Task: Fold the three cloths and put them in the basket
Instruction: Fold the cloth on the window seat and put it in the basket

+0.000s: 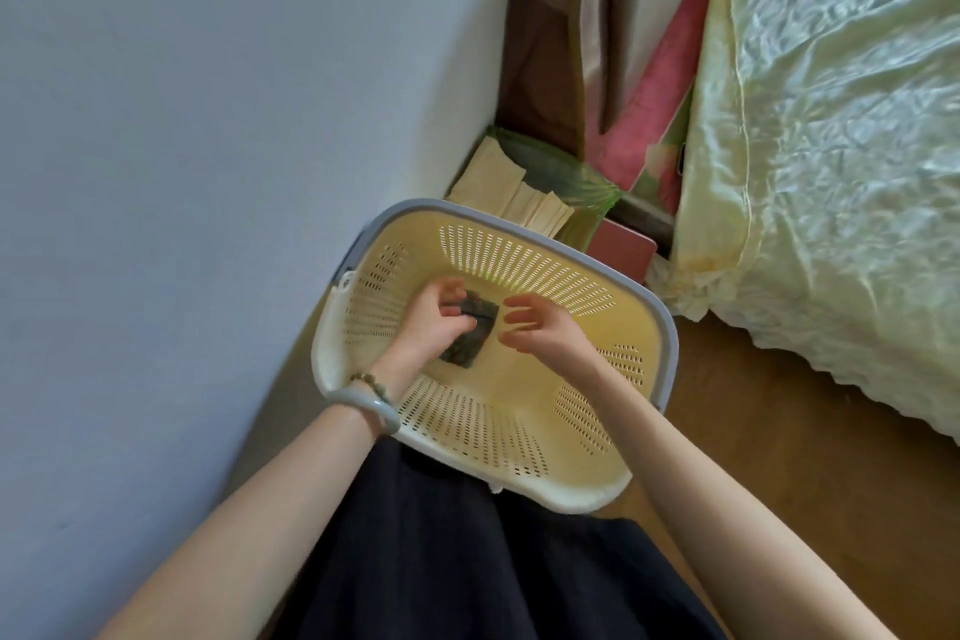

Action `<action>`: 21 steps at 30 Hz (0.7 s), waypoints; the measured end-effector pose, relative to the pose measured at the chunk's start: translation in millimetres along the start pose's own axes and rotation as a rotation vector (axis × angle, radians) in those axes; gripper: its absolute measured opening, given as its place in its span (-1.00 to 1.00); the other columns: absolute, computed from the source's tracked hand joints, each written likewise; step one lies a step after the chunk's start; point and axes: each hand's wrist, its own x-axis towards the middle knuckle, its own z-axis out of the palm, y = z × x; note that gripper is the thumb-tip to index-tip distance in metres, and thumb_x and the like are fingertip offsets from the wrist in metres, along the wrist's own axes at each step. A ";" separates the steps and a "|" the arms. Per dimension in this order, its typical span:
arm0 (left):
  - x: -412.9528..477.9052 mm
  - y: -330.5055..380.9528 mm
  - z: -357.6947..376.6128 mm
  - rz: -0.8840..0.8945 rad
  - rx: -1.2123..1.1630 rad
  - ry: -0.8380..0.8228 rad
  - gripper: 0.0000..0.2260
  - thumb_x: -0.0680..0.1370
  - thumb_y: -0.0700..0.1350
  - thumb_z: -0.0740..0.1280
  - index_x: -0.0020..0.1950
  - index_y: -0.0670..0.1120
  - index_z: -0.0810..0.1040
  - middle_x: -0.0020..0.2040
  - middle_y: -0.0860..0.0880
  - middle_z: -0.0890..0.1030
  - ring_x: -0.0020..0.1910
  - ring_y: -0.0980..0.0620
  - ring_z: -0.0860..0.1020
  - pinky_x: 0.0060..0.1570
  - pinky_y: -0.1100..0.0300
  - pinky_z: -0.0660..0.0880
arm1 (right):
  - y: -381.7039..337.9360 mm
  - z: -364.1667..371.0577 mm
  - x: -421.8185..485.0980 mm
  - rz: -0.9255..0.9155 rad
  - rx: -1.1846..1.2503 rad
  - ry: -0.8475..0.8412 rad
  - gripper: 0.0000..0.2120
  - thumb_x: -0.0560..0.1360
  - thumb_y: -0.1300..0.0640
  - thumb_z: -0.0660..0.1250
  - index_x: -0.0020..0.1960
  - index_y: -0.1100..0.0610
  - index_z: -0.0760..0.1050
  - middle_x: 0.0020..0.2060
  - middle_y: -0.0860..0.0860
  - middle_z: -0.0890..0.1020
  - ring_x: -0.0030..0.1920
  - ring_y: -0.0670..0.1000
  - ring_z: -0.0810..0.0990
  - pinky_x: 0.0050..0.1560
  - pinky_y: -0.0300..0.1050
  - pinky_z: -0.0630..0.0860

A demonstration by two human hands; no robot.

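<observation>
A cream perforated basket (519,260) with a grey rim stands on the floor below me. Inside it lies a small, dark, folded cloth (470,335) near the bottom. My left hand (434,320) is down in the basket and holds the cloth's left edge, fingers curled over it. My right hand (530,322) hovers just to the right of the cloth, fingers loosely bent and apart from it, holding nothing. No other cloth shows in the basket.
A pale wall (182,172) runs along the left. A bed with a shiny cream cover (831,146) fills the right. Behind the basket sit a green bag with folded papers (524,187), a red box (621,250) and pink items. Wooden floor (779,431) lies between the basket and the bed.
</observation>
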 end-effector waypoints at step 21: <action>-194.0 95.6 -30.8 0.803 0.185 -0.210 -0.29 0.39 -0.21 0.50 0.40 0.14 0.22 0.28 0.16 0.43 0.21 0.19 0.48 0.10 0.33 0.49 | -64.7 -50.5 -257.0 -0.539 0.170 0.293 -0.29 0.36 0.30 0.49 0.37 -0.08 0.28 0.28 0.00 0.47 0.24 -0.04 0.50 0.15 -0.12 0.54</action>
